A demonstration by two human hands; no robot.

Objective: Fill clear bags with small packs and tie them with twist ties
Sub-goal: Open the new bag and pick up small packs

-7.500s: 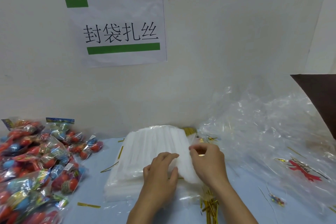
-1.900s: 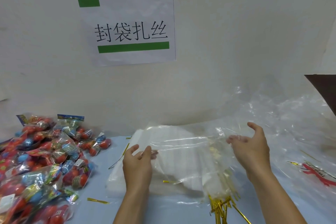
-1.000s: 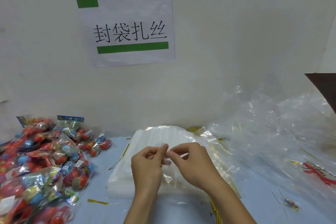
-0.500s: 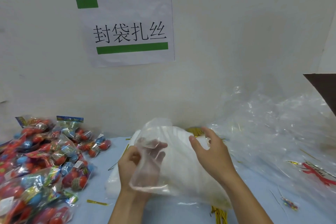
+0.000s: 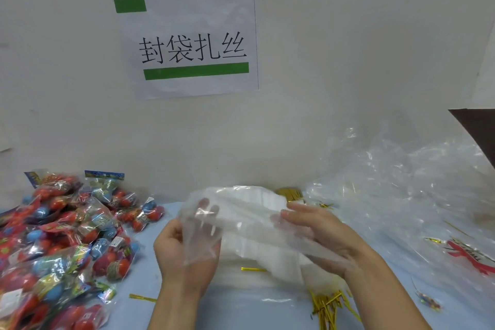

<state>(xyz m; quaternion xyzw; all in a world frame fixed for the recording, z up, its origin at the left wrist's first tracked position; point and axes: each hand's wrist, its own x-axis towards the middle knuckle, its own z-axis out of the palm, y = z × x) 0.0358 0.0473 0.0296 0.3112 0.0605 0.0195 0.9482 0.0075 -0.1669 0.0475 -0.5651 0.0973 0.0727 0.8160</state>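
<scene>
A clear bag (image 5: 249,225) is stretched between my hands above the white stack of clear bags (image 5: 257,276). My left hand (image 5: 184,252) is inside the bag's mouth, its straight fingers showing through the film. My right hand (image 5: 324,238) lies against the bag's right side with fingers extended and film draped over its palm. A pile of small packs (image 5: 67,238) with red and blue balls lies on the left. Gold twist ties (image 5: 329,305) lie in a bunch below my right wrist.
Crumpled clear plastic sheeting (image 5: 407,196) covers the right side of the blue table (image 5: 241,313). Loose twist ties (image 5: 142,298) lie near the packs, and one (image 5: 251,269) rests on the stack. Another gold bundle (image 5: 290,193) sits by the wall. A paper sign (image 5: 187,43) hangs above.
I peeled one bag off the stack, rubbed its edge apart with both hands, and slid my left hand inside. The bag now lies lower and flatter, with my right hand pressed along it.
</scene>
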